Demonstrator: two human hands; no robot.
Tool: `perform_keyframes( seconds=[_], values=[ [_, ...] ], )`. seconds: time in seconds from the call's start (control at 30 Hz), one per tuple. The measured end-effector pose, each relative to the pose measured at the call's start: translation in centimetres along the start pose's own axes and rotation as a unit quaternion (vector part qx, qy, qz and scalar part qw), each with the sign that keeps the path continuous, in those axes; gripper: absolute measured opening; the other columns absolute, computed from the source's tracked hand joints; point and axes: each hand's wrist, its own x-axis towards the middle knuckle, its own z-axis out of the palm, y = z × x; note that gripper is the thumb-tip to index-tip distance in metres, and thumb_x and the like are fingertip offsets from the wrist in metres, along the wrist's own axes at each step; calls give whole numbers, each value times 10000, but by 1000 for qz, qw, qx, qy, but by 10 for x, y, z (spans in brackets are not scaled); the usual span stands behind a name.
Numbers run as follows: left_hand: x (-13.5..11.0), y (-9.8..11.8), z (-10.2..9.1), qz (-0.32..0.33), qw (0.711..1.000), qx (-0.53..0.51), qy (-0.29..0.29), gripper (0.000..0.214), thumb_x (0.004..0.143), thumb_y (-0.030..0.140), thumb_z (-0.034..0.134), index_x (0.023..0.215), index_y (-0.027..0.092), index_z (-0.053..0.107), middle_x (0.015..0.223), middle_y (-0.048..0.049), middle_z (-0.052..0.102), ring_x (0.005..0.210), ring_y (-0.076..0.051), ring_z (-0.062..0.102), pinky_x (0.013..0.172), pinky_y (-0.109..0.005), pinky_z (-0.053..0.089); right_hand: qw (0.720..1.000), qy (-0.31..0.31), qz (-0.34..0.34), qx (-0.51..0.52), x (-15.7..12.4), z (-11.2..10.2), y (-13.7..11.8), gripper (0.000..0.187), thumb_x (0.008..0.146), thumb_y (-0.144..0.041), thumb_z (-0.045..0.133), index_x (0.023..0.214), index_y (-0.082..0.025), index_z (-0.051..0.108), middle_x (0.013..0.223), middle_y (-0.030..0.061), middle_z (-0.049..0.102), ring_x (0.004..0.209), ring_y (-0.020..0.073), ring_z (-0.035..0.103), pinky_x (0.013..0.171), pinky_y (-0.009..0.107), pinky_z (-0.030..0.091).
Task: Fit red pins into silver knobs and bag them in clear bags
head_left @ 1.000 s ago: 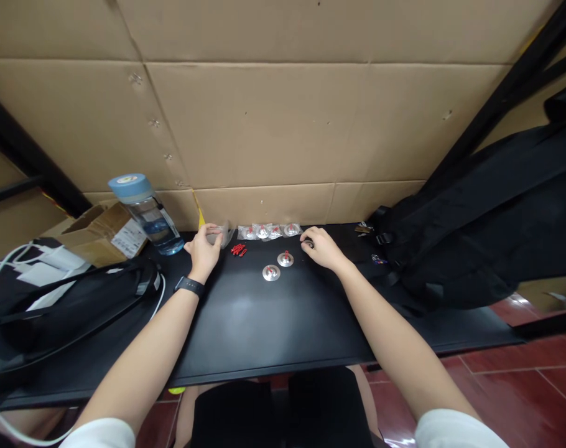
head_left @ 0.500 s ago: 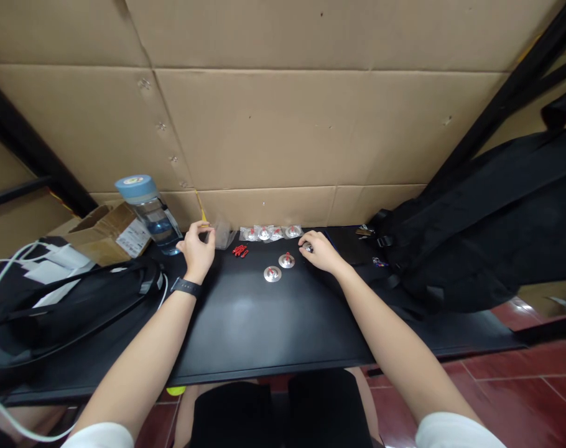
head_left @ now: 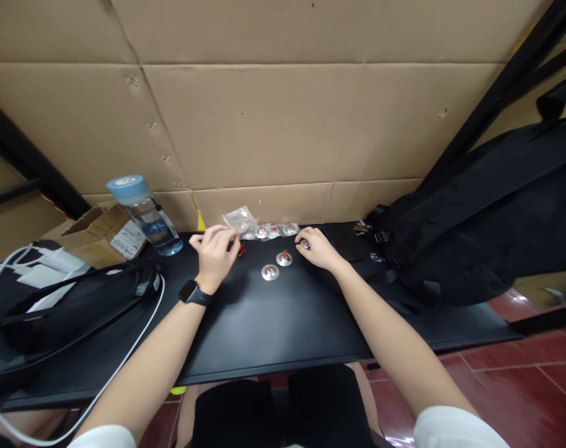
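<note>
My left hand (head_left: 215, 252), with a dark watch on its wrist, pinches a clear plastic bag (head_left: 241, 218) at the back of the black table. The bag overlaps a row of bagged finger cymbals (head_left: 290, 229), shiny domed discs with red loops. Below that hand a few red loops (head_left: 241, 250) peek out; the rest of them are hidden. My right hand (head_left: 316, 247) closes its fingers on a finger cymbal (head_left: 305, 245), mostly covered by the hand. Two unbagged finger cymbals, a nearer one (head_left: 270, 272) and a farther one (head_left: 284, 258), lie between my hands.
A water bottle (head_left: 145, 214) with a blue lid and an open cardboard box (head_left: 96, 236) stand at the left. In front of them lie a black bag (head_left: 78, 311) and a white cable (head_left: 138, 339). A black backpack (head_left: 488, 211) and keys (head_left: 361, 228) are at the right.
My left hand has moved right, bringing the clear plastic bag over to the row of bagged cymbals and covering most of the red loops. My right hand stays on its cymbal.
</note>
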Motion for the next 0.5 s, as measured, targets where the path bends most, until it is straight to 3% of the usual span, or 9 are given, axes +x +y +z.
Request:
perform_keyframes(
  seconds=[0.13,0.23,0.37,0.5],
  values=[
    [-3,21,11,62,997,-34,-37,64,909,190,643,925,239,682,896,-31,785,1012,-250,690,897,-438,254,1000,3,3,4,0,-1,-3,90,883,-216,642,968,-232,665,1101,78,665,1044,263,584,951,416,467],
    [-1,22,15,19,999,-39,-25,45,908,209,642,912,235,679,908,-28,778,987,-239,689,902,-434,264,1000,5,1,7,0,-2,-4,92,882,-214,638,969,-229,663,1099,81,665,1046,264,584,952,420,468],
    [8,-2,0,-100,994,-15,44,36,875,250,662,881,218,676,901,-46,758,953,-252,673,922,-430,297,1000,6,-3,10,0,-3,-4,83,885,-222,636,964,-227,660,1116,82,661,1050,266,583,956,423,469],
    [20,-31,-30,-119,989,28,84,88,879,290,657,907,211,685,929,-82,732,1066,-292,628,994,-459,300,1000,7,-2,10,0,-4,-6,91,883,-226,640,972,-234,659,1116,80,661,1041,266,579,954,422,469]
  ],
)
